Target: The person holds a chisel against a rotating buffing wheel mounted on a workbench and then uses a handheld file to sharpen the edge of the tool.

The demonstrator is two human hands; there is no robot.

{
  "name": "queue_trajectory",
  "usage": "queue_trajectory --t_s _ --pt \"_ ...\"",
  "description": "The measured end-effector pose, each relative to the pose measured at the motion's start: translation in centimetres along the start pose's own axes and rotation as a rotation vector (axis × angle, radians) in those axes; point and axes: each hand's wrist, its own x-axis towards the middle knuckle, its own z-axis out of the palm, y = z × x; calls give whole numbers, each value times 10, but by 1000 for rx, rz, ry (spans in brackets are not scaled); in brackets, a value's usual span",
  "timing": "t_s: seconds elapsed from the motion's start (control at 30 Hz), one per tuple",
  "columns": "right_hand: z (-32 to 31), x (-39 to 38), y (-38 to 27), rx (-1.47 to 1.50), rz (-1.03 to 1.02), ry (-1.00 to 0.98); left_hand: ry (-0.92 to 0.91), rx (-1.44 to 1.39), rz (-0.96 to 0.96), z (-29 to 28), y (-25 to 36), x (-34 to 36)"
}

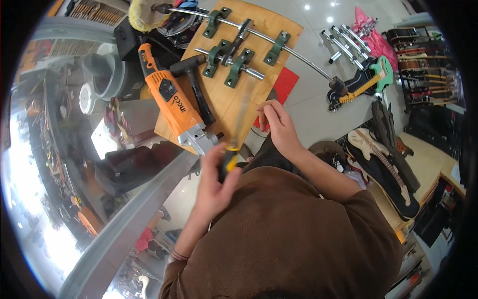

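My left hand (pixel 215 180) is wrapped round a hand tool (pixel 231 157) with a black and yellow handle. Its long, thin shaft is smeared by motion and points up over the wooden board (pixel 230 110), so I cannot tell its exact kind. Off the board's right edge hangs my right hand (pixel 282 130), fingers curled together; whether they hold something small is hidden. Green metal brackets (pixel 239 69) on the board carry a long steel rod (pixel 269 38) and a shorter one (pixel 253 73). An orange angle grinder (pixel 172 102) and a black-headed hammer (pixel 198 92) lie at the board's left.
A fluffy yellow buffing wheel (pixel 144 16) is at the long rod's far end. Chrome stands (pixel 348 47), a green guitar (pixel 381 74) and a black bag lie on the tiled floor at right. A glass pane with a metal frame (pixel 124 229) borders the left.
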Motion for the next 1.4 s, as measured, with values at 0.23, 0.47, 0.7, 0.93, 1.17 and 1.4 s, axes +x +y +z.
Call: queue_trajectory --t_s 0.23,0.47,0.7,0.93,1.17,1.4 --pt "7 2 23 202 -98 128 -259 196 -53 32 2 14" --pt "3 31 39 -63 -59 133 -164 308 -33 31 5 27" --pt "0 32 21 285 148 7 -212 372 -121 28 16 34" --pt "-6 28 2 303 152 19 -286 422 -207 23 29 48" --pt "-12 31 5 256 84 11 -273 437 -119 30 17 48" --pt "-6 30 14 277 76 22 -261 484 -70 28 15 45"
